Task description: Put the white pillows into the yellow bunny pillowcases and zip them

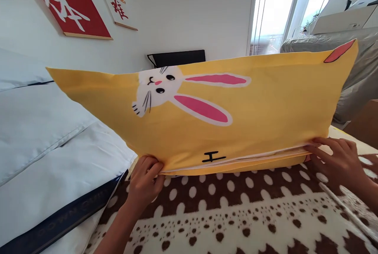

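A yellow pillowcase [280, 96] with a white rabbit print stretches across the middle of the view, its far edge raised. Along its near edge runs a long slit, the two layers lying slightly apart. My left hand [146, 177] is closed on the near left corner, fingers curled over the cloth. At the near right corner, my right hand [336, 157] pinches the edge between thumb and fingers. Whether anything lies inside the pillowcase cannot be made out.
Below lies a brown and cream patterned blanket [218, 222]. White bedding [44, 139] with a dark band [67, 214] fills the left. A plastic-wrapped grey item [354, 73] with an open box [345, 19] on top stands at right. Behind is a black panel [180, 58].
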`<state>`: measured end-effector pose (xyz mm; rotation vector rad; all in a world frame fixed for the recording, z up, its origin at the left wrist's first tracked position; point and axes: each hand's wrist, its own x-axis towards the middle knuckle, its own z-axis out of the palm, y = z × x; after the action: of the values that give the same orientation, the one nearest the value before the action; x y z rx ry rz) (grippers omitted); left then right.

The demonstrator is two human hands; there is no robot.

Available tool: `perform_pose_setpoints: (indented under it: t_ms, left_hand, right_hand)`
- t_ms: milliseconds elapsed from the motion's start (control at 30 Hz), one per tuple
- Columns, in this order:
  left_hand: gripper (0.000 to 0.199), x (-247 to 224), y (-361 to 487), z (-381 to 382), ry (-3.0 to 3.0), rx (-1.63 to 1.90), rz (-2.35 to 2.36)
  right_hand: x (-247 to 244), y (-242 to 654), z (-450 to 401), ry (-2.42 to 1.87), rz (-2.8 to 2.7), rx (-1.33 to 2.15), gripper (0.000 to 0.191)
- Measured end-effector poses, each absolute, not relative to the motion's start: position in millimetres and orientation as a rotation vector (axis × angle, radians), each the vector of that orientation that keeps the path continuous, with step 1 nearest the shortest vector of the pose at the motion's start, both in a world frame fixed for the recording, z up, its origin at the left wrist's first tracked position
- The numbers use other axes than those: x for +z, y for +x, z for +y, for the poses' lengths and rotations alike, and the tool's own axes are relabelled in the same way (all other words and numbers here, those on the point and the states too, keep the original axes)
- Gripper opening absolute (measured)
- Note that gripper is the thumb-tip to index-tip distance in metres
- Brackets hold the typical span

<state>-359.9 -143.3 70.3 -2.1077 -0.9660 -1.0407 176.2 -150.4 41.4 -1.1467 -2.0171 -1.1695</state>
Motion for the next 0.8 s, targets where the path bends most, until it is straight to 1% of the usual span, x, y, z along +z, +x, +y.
perform_pose_setpoints:
  t_ms: [67, 200, 267, 367, 500, 567, 633, 733, 800]
  left_hand:
    - [0.018, 70, -356, -142, -1.976, -1.016, -0.935]
    - [0.026, 70, -320, -143, -1.816, -0.976, -0.790]
    - [0.024, 74, -282, -145, -1.925, -0.913, -0.671]
    - [0.018, 79, -210, -148, -2.211, -0.760, -0.503]
    - [0.026, 78, -120, -144, -2.353, -0.613, -0.506]
    - [0.022, 75, -91, -139, -2.319, -0.622, -0.558]
    - [0.018, 71, -75, -137, -2.309, -0.653, -0.599]
    - [0.024, 68, -68, -141, -2.342, -0.681, -0.581]
    - [0.030, 66, -67, -145, -2.348, -0.698, -0.560]
  right_hand:
    - [29, 185, -147, -1.138, -1.928, -1.144, 0.010]
    - [15, 182, -146, -1.105, -1.851, -0.964, 0.019]
    - [13, 177, -146, -1.070, -1.811, -0.882, 0.022]
    - [9, 174, -147, -1.074, -1.780, -0.816, 0.023]
    - [9, 173, -151, -1.111, -1.760, -0.775, 0.025]
    - [19, 171, -153, -1.085, -1.806, -0.722, 0.023]
    - [39, 169, -153, -1.079, -1.898, -0.583, 0.020]
    - [75, 168, -150, -1.242, -1.956, -0.200, 0.019]
    - [91, 167, -148, -1.451, -1.877, 0.015, 0.025]
